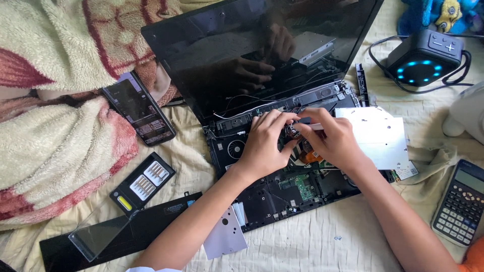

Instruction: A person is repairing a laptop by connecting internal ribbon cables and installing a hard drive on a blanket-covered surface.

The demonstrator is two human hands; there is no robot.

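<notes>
A bed with a pale sheet carries everything here. A fleecy blanket lies heaped at its left. The opened laptop sits in the middle, its dark screen tilted back and its base stripped so the boards and fan show. A long black panel lies along the near edge, left of the base. A white drive rests at the laptop's right side, just beside the right hand. A phone lies at the left on the blanket's edge, a calculator at the far right, a black speaker with blue lights at the upper right, and a bit case with its clear lid open near the left forearm.

The left hand curls its fingers down onto the base near the hinge. The right hand pinches a thin pale tool, perhaps a screwdriver, its tip over the base between the hands; whether the left grip holds anything I cannot tell.
</notes>
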